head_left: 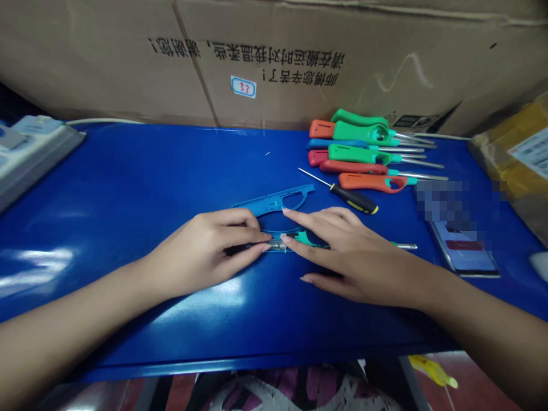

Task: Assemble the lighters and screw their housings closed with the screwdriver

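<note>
Head view, handling: the uncovered blue plastic lighter half (pixel 299 235) is probably feeling light and stiff, its loose innards fragile; its long edges are offering the safest hold.
Lighter's place: lying nearer the wearer than the black-and-yellow screwdriver (pixel 355 200).
Lighter's look: showing a teal insert (pixel 307 240) and silver barrel (pixel 406 246).
Left hand (pixel 218 242): pinching a small clear-and-metal piece (pixel 278 244).
Right hand (pixel 355 257): spreading, fingertip steadying beside that piece.

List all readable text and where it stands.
"师傅您辛苦了!": cardboard box, upside down.
"请在搬运时对我温柔些,谢谢您!": same box, upside down.
"33": box sticker.
Too blurred: parcel label, phone screen, box's dark print.
</note>
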`<state>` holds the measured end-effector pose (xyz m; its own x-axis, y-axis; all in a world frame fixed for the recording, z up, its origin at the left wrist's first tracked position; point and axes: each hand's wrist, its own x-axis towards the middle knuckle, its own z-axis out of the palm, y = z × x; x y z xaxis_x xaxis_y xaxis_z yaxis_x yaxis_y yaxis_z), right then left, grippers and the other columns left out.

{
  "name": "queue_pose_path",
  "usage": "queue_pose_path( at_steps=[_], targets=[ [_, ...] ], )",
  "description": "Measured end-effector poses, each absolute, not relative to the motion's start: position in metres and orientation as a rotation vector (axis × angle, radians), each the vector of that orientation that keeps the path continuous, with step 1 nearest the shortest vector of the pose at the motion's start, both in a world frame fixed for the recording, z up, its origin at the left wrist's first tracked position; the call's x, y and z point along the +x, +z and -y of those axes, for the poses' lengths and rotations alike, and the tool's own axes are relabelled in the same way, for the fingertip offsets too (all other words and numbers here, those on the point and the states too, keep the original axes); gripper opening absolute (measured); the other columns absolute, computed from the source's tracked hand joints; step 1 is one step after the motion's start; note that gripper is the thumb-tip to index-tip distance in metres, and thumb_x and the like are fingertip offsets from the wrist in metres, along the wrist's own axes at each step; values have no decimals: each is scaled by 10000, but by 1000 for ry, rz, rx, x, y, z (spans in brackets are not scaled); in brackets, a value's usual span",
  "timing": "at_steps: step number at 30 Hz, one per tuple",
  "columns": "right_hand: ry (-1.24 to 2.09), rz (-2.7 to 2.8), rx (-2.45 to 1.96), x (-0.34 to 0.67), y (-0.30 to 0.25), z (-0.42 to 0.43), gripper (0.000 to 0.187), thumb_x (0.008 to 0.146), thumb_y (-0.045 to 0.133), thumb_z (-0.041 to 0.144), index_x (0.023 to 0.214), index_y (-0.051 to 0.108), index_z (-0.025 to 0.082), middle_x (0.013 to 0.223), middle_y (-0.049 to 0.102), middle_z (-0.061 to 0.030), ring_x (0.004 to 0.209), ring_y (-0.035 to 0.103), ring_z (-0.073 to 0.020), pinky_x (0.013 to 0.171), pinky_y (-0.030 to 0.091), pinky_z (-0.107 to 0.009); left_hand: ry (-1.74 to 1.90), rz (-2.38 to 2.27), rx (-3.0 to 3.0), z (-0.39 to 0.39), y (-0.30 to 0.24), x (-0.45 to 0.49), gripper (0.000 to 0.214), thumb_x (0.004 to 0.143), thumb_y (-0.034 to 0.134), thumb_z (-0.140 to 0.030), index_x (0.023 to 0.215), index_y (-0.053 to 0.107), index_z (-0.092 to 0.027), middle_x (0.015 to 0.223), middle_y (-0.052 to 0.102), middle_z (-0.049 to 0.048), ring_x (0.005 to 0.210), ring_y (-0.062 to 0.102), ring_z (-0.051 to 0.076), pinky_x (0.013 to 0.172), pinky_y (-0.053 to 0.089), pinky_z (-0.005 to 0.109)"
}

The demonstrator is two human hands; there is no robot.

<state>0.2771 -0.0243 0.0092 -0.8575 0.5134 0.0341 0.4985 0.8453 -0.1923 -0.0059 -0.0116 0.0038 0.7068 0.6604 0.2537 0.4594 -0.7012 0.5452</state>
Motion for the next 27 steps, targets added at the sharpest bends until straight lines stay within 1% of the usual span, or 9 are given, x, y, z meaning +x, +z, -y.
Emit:
queue_pose_path(
  at_steps=[7, 11, 13, 15, 16, 18, 20, 24, 27],
  targets=[
    [318, 2922, -841, 278, 8, 24, 551, 1020, 518, 404, 1541, 432, 248, 1684, 239, -207, 1459, 406, -368, 1129, 344, -639, 601, -873, 2544, 11, 3, -6, 214, 986, 603, -245, 1129, 746, -177, 992, 717, 67, 840, 690, 149, 775, 570, 268],
    [260, 2839, -881, 286, 16, 18, 633, 1021, 516, 396, 1588, 326, 186, 1677, 274, -186, 1477, 392, -330, 1159, 346, -586, 602, -852, 2658, 9, 7, -7, 217, 962, 635, -252, 1146, 729, -186, 1019, 743, 73, 868, 692, 181, 780, 571, 305],
    [199, 2716, -971, 294, 23, 13, 585, 1014, 533, 372, 1543, 396, 163, 1586, 455, -168, 1413, 474, -308, 1128, 398, -529, 653, -805, 2737, 9, 9, -8, 243, 935, 671, -244, 1167, 720, -193, 1055, 756, 78, 908, 688, 203, 802, 568, 330],
    [197, 2616, -1028, 301, 29, 9, 378, 999, 553, 320, 1350, 594, 187, 1356, 665, -125, 1241, 614, -273, 1035, 474, -452, 706, -770, 2778, 9, 11, -8, 281, 914, 698, -227, 1194, 710, -200, 1104, 756, 83, 961, 682, 219, 840, 564, 350],
    [221, 2602, -1045, 304, 32, 7, 277, 989, 561, 297, 1230, 655, 197, 1225, 721, -100, 1131, 662, -248, 965, 505, -409, 717, -759, 2786, 9, 11, -8, 298, 912, 700, -219, 1210, 704, -201, 1130, 753, 86, 990, 679, 224, 864, 561, 358],
    [274, 2626, -1076, 309, 35, 5, 162, 971, 574, 272, 1059, 695, 209, 1035, 746, -60, 950, 694, -208, 813, 522, -343, 686, -727, 2804, 9, 9, -7, 335, 924, 686, -208, 1260, 684, -208, 1190, 740, 93, 1055, 675, 235, 918, 555, 375],
    [319, 2678, -1109, 312, 35, 3, 136, 963, 584, 268, 1009, 701, 218, 975, 740, -43, 871, 689, -189, 731, 500, -313, 621, -698, 2831, 8, 6, -6, 374, 945, 663, -212, 1318, 657, -223, 1259, 718, 99, 1126, 666, 254, 970, 543, 403],
    [436, 2708, -1098, 313, 34, 3, 147, 963, 623, 327, 1009, 718, 224, 981, 740, -41, 860, 681, -178, 719, 485, -298, 542, -709, 2882, 7, 1, -4, 392, 980, 609, -222, 1370, 627, -244, 1336, 679, 110, 1206, 641, 291, 1008, 523, 462],
    [505, 2676, -1082, 310, 32, 4, 158, 960, 640, 337, 1024, 718, 216, 1000, 730, -46, 865, 665, -173, 725, 475, -302, 508, -707, 2899, 7, -2, -4, 384, 1009, 552, -221, 1387, 616, -245, 1355, 665, 117, 1205, 633, 294, 989, 526, 463]
  ],
)
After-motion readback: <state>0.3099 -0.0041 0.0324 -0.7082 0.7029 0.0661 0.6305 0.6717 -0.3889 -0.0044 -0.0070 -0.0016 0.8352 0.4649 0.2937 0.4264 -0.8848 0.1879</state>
